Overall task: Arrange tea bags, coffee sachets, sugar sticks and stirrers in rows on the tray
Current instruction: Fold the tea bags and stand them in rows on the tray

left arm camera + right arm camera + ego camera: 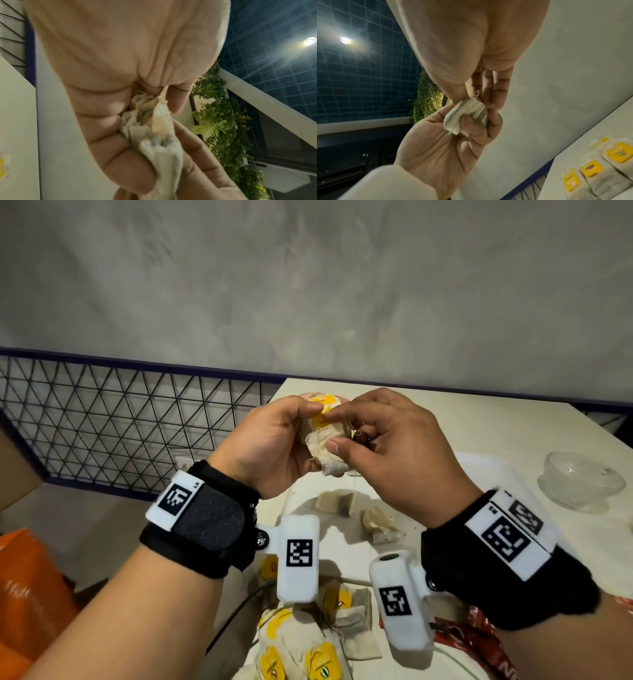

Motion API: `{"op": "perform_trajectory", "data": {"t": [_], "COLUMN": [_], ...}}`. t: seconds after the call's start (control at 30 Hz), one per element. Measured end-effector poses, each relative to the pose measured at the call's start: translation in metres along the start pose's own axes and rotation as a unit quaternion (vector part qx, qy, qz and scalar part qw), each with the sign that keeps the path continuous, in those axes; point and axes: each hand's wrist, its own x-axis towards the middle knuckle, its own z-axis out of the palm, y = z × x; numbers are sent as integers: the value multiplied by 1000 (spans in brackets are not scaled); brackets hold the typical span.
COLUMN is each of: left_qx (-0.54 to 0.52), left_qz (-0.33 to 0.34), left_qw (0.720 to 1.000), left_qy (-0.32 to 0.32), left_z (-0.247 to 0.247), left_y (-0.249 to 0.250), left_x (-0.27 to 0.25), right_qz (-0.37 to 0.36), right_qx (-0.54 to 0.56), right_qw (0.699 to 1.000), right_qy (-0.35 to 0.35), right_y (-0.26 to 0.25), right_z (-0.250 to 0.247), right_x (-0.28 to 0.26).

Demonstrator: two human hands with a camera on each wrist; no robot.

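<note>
Both hands are raised above the table in the head view, meeting on a crumpled bunch of tea bags (322, 440) with yellow tags. My left hand (308, 419) grips the bunch from the left, fingers curled round it (150, 121). My right hand (334, 430) pinches one tea bag (467, 115) of the bunch between thumb and forefinger. Below the hands lies the white tray (486, 467) with two loose tea bags (337, 503) (378, 525) on it. A pile of tea bags (308, 645) sits at the near edge.
A glass bowl (579, 481) stands at the right on the white table (479, 422). Red sachets (479, 631) lie near my right wrist, a thin wooden stick (352, 580) beside the pile. A wire mesh fence (120, 419) and an orange bag (27, 594) are to the left.
</note>
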Motion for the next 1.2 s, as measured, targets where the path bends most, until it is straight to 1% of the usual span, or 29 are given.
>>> {"op": "perform_trajectory", "data": {"t": [0.2,0.37,0.43,0.53,0.63,0.73,0.8,0.87,0.93,1.0,1.03,1.1,1.17,1.2], "left_qx": [9,-9,-11,-6,17,29,35,54,81,130,166,231,250,254], "left_qz": [-1,8,10,16,45,49,48,45,57,80,90,102,104,101], "left_qw": [1000,1000,1000,1000,998,997,995,990,982,969,962,955,957,958], "left_qy": [18,5,1,0,29,61,82,119,162,192,195,156,101,86], "left_z": [14,21,23,26,27,25,22,19,12,0,-6,-14,-15,-13], "left_y": [4,1,2,4,2,1,-1,0,2,7,10,12,12,11], "left_x": [3,9,13,15,17,18,19,19,21,23,23,21,17,17], "right_qz": [-21,-13,-4,-14,-10,36,46,54,63,73,78,88,92,91], "right_qx": [18,19,18,-4,29,112,152,198,245,246,227,180,157,151], "right_qw": [999,999,999,1000,999,993,987,978,967,966,970,979,983,984], "right_qy": [31,39,33,23,25,7,-9,-24,-28,-29,-31,-33,-37,-40], "right_y": [6,11,12,13,14,16,18,18,20,22,24,28,30,30], "right_z": [-10,-17,-20,-23,-22,-18,-17,-19,-22,-26,-28,-30,-29,-27], "right_x": [1,2,5,10,12,13,14,15,18,23,26,32,37,40]}}
